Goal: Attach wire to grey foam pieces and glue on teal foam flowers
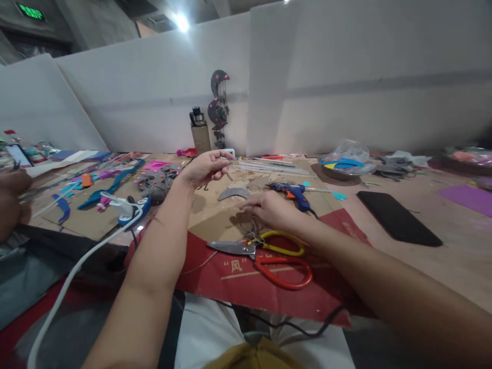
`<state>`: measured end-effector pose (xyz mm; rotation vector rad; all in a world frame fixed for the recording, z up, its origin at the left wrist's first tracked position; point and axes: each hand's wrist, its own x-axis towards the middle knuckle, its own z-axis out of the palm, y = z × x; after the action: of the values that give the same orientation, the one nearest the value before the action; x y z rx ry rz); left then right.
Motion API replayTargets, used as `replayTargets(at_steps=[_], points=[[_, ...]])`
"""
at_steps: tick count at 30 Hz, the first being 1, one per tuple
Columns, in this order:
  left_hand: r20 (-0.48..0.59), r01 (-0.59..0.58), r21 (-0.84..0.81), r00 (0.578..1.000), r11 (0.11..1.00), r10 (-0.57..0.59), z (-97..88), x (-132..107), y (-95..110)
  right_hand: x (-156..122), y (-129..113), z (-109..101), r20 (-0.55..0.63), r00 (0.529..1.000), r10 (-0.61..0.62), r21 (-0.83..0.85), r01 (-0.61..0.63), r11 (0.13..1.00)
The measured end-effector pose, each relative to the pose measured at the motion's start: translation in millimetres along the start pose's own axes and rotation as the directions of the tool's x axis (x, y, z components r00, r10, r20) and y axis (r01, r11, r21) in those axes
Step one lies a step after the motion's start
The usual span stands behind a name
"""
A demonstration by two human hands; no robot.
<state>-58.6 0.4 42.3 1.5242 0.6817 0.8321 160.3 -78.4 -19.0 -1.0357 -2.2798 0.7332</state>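
Observation:
My left hand [205,168] is raised above the cardboard sheet [215,215], its fingers pinched on a thin pale thread or stick that I cannot make out well. My right hand [271,209] lies low on the cardboard with fingers curled over a tangle of brownish string [251,225]. A grey crescent cut-out [233,193] lies between the two hands. Red-handled scissors [280,266] and yellow-handled scissors [277,242] rest just in front of my right hand. A blue glue gun [292,192] lies just beyond it.
A water bottle [200,131] and a hanging moon ornament [218,107] stand at the back wall. A black pad [397,218] lies right, a plastic bag over a dish [346,161] behind it. Another person's hand [11,200] works at far left among coloured foam pieces.

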Motion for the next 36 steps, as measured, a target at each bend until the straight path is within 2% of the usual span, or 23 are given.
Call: replayTargets(at_steps=[2,4,6,8,11,13,15,20,24,28,36], points=[[-0.057,-0.024,-0.025,0.998,0.999,0.022,-1.1,2.8,-2.6,-7.7,-1.2,-1.2,0.122,0.979,-0.161,-0.143,0.178,0.974],[-0.055,0.004,-0.015,0.998,1.000,-0.005,3.5,4.9,-5.0,-13.1,-4.6,-5.7,0.099,0.972,-0.214,-0.182,0.229,0.956],[-0.027,0.045,0.018,0.999,0.999,-0.044,13.0,5.8,-6.2,-14.6,-7.3,-11.9,-0.049,0.983,-0.179,-0.155,0.169,0.973],[0.012,0.068,0.052,0.998,0.996,-0.069,24.1,5.9,-6.2,-12.9,-7.6,-17.9,-0.215,0.971,-0.104,-0.076,0.090,0.993],[0.059,0.064,0.075,0.996,0.995,-0.068,37.5,5.8,-5.2,-8.8,-3.9,-23.5,-0.423,0.906,0.004,0.080,0.034,0.996],[0.085,0.066,0.084,0.994,0.994,-0.073,43.2,5.9,-4.3,-6.9,-0.9,-24.5,-0.497,0.867,0.032,0.162,0.057,0.985],[0.118,0.075,0.101,0.989,0.992,-0.087,47.3,5.9,-3.3,-6.2,1.3,-23.9,-0.516,0.857,0.024,0.202,0.095,0.975],[0.205,0.077,0.113,0.974,0.991,-0.099,56.1,5.9,-3.2,-7.2,3.0,-20.1,-0.497,0.867,-0.046,0.216,0.174,0.961],[0.241,0.078,0.097,0.965,0.992,-0.099,59.6,7.6,-6.9,-8.4,3.8,-19.1,-0.526,0.850,-0.020,0.189,0.139,0.972],[0.205,0.077,0.080,0.974,0.994,-0.092,59.4,10.4,-11.1,-8.4,4.1,-20.3,-0.589,0.808,0.021,0.113,0.056,0.992],[0.100,0.034,0.125,0.994,0.992,-0.047,69.9,14.0,-16.0,-9.0,6.2,-24.0,-0.649,0.760,0.042,0.087,0.020,0.996]])
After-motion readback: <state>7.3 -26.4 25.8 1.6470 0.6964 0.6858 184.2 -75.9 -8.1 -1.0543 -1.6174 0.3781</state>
